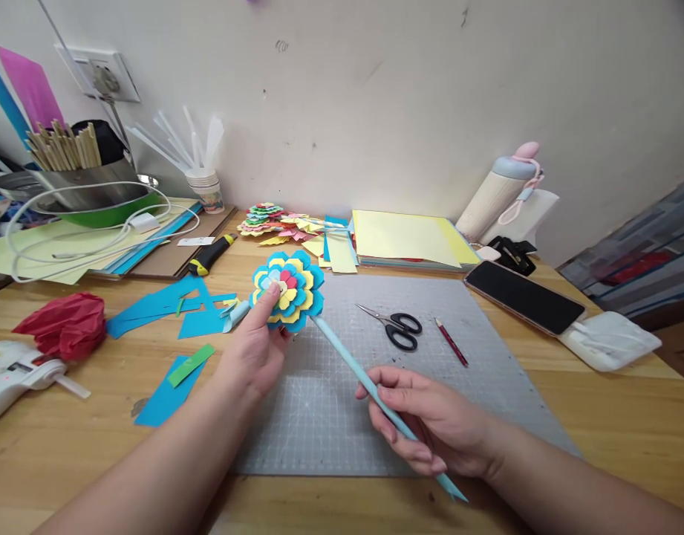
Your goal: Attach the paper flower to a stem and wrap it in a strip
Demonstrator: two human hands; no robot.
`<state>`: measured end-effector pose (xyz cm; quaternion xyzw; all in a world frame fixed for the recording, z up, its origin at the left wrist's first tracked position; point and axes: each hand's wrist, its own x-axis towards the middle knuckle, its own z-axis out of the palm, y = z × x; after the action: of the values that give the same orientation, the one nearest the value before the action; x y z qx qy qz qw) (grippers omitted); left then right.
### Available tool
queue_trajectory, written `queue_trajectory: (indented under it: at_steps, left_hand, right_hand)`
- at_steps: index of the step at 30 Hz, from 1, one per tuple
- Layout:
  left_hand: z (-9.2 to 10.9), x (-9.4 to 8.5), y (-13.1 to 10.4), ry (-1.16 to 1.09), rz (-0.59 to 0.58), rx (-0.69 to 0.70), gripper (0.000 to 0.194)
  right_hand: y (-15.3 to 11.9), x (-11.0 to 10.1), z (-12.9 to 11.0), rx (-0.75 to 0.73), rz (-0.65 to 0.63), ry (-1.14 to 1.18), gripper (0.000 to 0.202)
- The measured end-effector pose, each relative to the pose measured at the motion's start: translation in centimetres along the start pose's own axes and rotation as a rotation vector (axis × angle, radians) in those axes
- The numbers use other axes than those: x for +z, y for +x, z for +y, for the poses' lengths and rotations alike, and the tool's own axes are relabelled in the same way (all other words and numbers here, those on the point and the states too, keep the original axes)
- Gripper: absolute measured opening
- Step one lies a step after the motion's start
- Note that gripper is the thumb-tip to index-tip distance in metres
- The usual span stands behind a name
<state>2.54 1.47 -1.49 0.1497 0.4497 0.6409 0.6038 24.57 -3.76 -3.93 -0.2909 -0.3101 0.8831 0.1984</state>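
My left hand [261,345] grips a layered paper flower [301,281], its thumb pressed on the centre and its fingers hidden behind. The petals are blue and yellow, with red and pale blue ones near the middle. From the flower's lower edge a light blue paper stem [347,360] slants down to the right. My right hand [419,416] is closed around the stem's lower half, and the pointed tail sticks out below it. Both hands hold the flower above a grey cutting mat [319,446]. Scissors [400,327] and a red pencil [451,343] rest on the mat.
At left lie blue paper scraps [168,394], a white glue gun [18,375], crumpled red paper [68,323] and a yellow-black cutter [211,255]. Behind the mat are more paper flowers [264,219] and a paper stack [408,238]. A phone [524,297] and tilted bottle [494,193] stand right.
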Motion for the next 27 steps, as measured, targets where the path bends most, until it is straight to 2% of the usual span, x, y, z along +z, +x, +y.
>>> queue_trajectory:
  at_steps: [7, 15, 27]
  left_hand:
    - [-0.48, -0.54, 0.40, 0.106, 0.009, 0.021, 0.030]
    - [-0.15, -0.58, -0.21, 0.271, 0.042, 0.136, 0.036]
    - [0.09, -0.59, -0.26, 0.299, 0.010, 0.166, 0.038]
  right_hand:
    - [0.32, 0.11, 0.60, -0.007, 0.009, 0.001, 0.013]
    - [0.32, 0.04, 0.73, -0.011, -0.017, -0.003, 0.016]
    - [0.33, -0.02, 0.69, -0.001, -0.030, -0.018, 0.015]
